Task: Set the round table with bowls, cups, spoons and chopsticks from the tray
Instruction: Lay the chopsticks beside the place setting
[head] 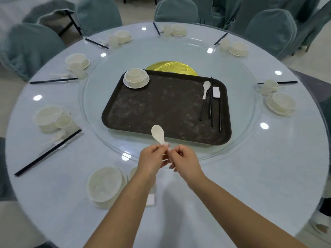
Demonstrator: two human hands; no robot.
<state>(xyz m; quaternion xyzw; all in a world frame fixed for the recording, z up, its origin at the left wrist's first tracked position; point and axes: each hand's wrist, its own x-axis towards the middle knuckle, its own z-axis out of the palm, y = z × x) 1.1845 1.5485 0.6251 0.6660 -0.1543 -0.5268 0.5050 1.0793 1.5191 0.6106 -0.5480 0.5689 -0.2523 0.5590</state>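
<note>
A white spoon (158, 134) points up and away over the tray's near edge. My left hand (154, 159) and my right hand (184, 160) both pinch its handle end, close together above the table. The dark tray (161, 111) lies on the glass turntable (238, 140). On it stand a bowl with a cup on a saucer (136, 78) at the far left, and at the right a second spoon (206, 89), a white rest (216, 91) and black chopsticks (211, 106). Below my left arm sits a bowl on a plate (104, 185).
Several place settings with bowls, cups and chopsticks ring the pale round table (250, 185). A white rest (150, 199) lies by my left forearm. A gold disc (172, 67) shows behind the tray. Teal-covered chairs (270, 27) surround the table.
</note>
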